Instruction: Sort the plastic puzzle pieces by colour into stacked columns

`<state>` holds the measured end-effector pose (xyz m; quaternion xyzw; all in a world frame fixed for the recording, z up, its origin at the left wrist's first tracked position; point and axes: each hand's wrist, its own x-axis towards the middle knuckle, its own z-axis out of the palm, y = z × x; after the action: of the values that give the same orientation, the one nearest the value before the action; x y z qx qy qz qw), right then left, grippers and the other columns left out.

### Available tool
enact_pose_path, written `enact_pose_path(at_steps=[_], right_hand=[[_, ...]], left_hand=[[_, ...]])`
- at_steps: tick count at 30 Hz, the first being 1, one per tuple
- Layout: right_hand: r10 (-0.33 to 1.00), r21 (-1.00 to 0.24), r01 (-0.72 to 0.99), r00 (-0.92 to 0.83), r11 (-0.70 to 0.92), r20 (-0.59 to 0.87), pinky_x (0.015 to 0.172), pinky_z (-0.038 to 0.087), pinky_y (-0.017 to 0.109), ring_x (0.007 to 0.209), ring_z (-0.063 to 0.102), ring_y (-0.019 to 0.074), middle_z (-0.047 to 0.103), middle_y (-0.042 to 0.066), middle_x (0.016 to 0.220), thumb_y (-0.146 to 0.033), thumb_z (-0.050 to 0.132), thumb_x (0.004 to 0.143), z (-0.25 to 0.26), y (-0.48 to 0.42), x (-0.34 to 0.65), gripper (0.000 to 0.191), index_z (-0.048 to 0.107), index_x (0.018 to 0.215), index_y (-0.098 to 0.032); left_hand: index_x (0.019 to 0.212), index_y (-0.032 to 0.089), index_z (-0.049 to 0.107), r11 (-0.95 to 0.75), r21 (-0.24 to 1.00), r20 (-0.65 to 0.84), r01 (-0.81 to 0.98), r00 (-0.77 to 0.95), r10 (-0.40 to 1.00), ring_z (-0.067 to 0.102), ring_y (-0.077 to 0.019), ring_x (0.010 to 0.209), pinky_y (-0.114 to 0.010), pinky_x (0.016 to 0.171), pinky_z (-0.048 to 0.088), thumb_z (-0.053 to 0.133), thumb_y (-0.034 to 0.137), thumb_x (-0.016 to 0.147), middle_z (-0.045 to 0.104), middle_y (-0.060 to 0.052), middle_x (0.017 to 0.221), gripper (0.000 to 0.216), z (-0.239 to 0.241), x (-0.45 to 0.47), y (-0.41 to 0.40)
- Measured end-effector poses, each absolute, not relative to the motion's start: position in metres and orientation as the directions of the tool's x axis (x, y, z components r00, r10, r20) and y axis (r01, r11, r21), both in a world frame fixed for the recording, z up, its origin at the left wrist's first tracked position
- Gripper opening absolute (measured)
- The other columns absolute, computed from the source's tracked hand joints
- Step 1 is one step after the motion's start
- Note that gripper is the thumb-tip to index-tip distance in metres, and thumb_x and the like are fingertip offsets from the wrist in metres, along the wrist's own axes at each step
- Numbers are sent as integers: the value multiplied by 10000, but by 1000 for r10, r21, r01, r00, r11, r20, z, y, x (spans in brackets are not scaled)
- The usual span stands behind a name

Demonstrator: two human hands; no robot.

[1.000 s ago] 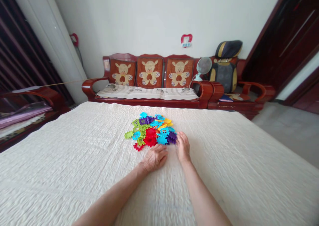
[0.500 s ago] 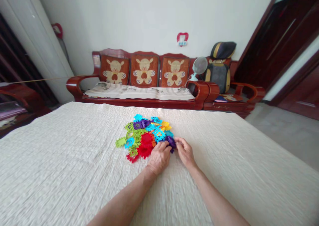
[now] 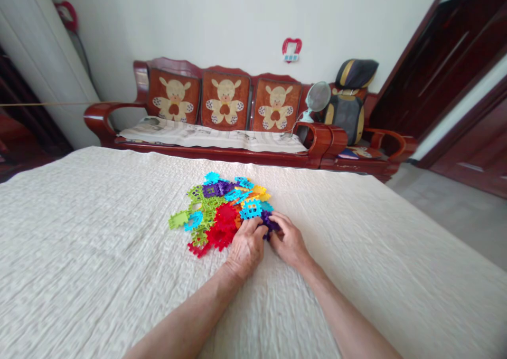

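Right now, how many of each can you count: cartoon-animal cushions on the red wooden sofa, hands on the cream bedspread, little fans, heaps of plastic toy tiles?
Orange cartoon-animal back cushions: 3
Bare hands, left hand and right hand, both gripping a purple plastic tile: 2
Small pale round fan: 1
Heap of coloured plastic interlocking tiles: 1
Total: 7

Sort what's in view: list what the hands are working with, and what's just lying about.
In hand: left hand and right hand, fingers of both on the purple piece; pile of coloured plastic pieces right beside them.
Lying about: white quilted cover, wooden sofa, bear cushions, small fan.
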<state>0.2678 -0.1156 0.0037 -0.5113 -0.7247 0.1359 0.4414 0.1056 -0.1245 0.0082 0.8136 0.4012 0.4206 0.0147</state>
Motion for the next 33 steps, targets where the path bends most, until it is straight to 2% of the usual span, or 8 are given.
enact_pose_path(at_steps=[4, 7, 11, 15, 19, 22, 28, 33], right_hand=[[840, -616, 653, -59, 441, 539, 959, 494, 376, 1074, 619, 208, 663, 99, 1133, -153, 506, 766, 4, -114, 270, 328, 650, 1057, -197], [857, -627, 662, -46, 410, 512, 922, 502, 346, 1011, 645, 203, 690, 88, 1088, -224, 475, 834, 4, -113, 273, 292, 655, 1062, -195], [888, -693, 687, 152, 220, 434, 778, 533, 333, 839, 677, 214, 723, 97, 968, -353, 404, 888, 3, -110, 283, 393, 613, 1161, -161], [862, -684, 719, 262, 127, 435, 797, 533, 367, 844, 673, 233, 714, 117, 967, -363, 399, 864, 2, -103, 294, 471, 549, 1247, -133], [808, -573, 804, 227, 159, 543, 933, 490, 431, 1042, 616, 270, 635, 178, 1140, -293, 456, 793, 0, -101, 300, 483, 549, 1229, -106], [797, -530, 819, 163, 220, 582, 1036, 424, 451, 1195, 530, 274, 567, 169, 1253, -234, 498, 729, -2, -101, 302, 550, 511, 1268, -124], [906, -512, 825, -2, 241, 422, 1067, 397, 401, 1189, 534, 231, 606, 91, 1249, -152, 481, 700, -3, -100, 304, 528, 548, 1223, -190], [920, -448, 869, -21, 209, 391, 1059, 384, 387, 1177, 523, 234, 610, 111, 1242, -154, 475, 757, 3, -104, 299, 424, 596, 1164, -162]], left_hand=[[978, 178, 672, -665, 342, 667, 664, 327, 670, 546, -187, 954, -341, 869, 524, 409, 66, 882, 617, -83, 1093, 301, 9, 107, -124], [1016, 182, 669, -649, 325, 649, 688, 337, 682, 540, -197, 991, -352, 883, 524, 414, 65, 874, 595, -89, 1169, 314, 9, 107, -124], [1037, 187, 672, -644, 296, 630, 705, 362, 687, 544, -206, 1001, -361, 884, 525, 420, 64, 869, 602, -88, 1176, 326, 8, 107, -123], [1055, 161, 672, -630, 272, 615, 727, 372, 695, 537, -241, 1058, -413, 913, 509, 443, 73, 861, 603, -115, 1210, 313, 10, 108, -123], [1065, 155, 675, -633, 266, 588, 726, 398, 704, 516, -265, 1111, -443, 928, 494, 464, 102, 864, 609, -120, 1216, 296, 11, 108, -123], [1089, 159, 671, -635, 259, 583, 728, 406, 704, 490, -274, 1164, -452, 950, 478, 468, 111, 864, 601, -126, 1233, 307, 9, 107, -122], [1110, 165, 666, -633, 243, 585, 735, 410, 700, 482, -278, 1187, -462, 955, 471, 465, 99, 847, 593, -127, 1261, 337, 6, 107, -121], [1087, 163, 672, -636, 208, 602, 743, 415, 682, 517, -276, 1149, -455, 924, 492, 474, 91, 836, 609, -129, 1242, 328, 8, 108, -122]])
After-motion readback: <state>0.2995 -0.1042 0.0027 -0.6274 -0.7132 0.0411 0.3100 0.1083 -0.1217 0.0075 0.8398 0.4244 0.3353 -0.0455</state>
